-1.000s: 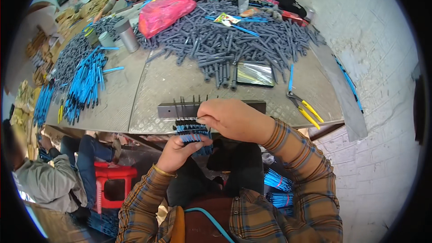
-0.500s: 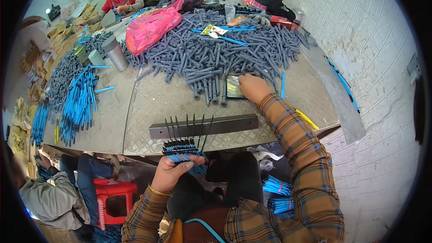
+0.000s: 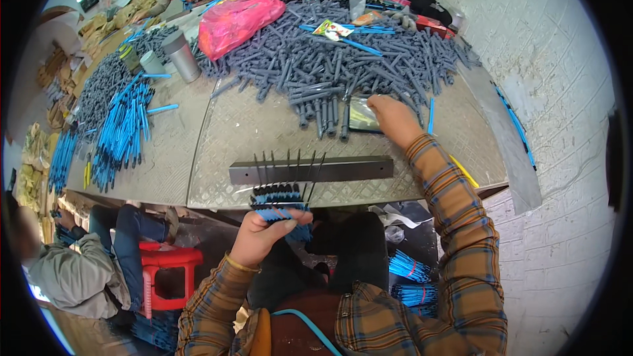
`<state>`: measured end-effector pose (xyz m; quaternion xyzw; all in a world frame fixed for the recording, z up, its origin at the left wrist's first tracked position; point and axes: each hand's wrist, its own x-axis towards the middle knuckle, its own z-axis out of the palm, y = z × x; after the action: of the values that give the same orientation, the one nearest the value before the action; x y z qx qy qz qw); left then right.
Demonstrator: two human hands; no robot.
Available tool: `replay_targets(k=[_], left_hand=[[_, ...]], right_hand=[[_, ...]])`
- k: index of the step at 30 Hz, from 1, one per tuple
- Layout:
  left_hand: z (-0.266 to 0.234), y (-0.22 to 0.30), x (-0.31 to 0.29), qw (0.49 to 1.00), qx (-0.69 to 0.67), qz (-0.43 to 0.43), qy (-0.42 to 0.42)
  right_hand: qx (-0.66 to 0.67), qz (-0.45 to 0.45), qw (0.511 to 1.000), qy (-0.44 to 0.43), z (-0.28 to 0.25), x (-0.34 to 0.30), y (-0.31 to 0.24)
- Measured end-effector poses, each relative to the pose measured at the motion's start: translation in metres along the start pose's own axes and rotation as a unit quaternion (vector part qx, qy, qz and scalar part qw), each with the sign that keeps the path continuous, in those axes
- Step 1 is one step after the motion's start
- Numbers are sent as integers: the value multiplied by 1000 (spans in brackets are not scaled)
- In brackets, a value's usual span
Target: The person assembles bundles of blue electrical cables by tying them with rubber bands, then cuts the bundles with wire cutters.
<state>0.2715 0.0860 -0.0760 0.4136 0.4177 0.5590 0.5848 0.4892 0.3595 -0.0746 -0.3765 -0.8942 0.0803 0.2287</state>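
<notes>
My left hand [image 3: 264,237] is closed around a bundle of blue sticks [image 3: 282,213] with black tips, held just off the table's near edge. Several thin dark rods [image 3: 298,166] stand up from the tips, in front of a grey metal bar [image 3: 343,170]. Farther off, my right hand [image 3: 395,122] reaches to a small flat dark-rimmed box [image 3: 362,117] holding thin pale pieces. Its fingers are bent together at the box's right side; what they pinch, if anything, is too small to make out.
A heap of grey plastic tubes [image 3: 283,69] covers the table's far part, with a pink bag [image 3: 241,23] on it. Blue sticks [image 3: 125,135] and a steel cylinder [image 3: 180,58] stand left. A yellow tool [image 3: 464,171] lies right, near the white wall [image 3: 567,125]. A co-worker [image 3: 76,280] sits lower left.
The whole view has shifted, so the table sits higher and farther right in the picture. My right hand has drawn toward the box's far right corner, uncovering more of it. The left hand keeps its hold.
</notes>
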Motion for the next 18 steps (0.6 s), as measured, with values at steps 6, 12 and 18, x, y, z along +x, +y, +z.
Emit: replay_targets(k=[6, 12, 18], left_hand=[[0, 1, 1, 999, 25, 10, -30], [-1, 0, 2, 998, 33, 11, -44], [0, -4, 3, 998, 43, 23, -38]], right_hand=[[35, -92, 995, -4, -11, -36, -55], [23, -101, 990, -100, -13, -63, -75], [-9, -93, 990, -109, -9, -56, -74]])
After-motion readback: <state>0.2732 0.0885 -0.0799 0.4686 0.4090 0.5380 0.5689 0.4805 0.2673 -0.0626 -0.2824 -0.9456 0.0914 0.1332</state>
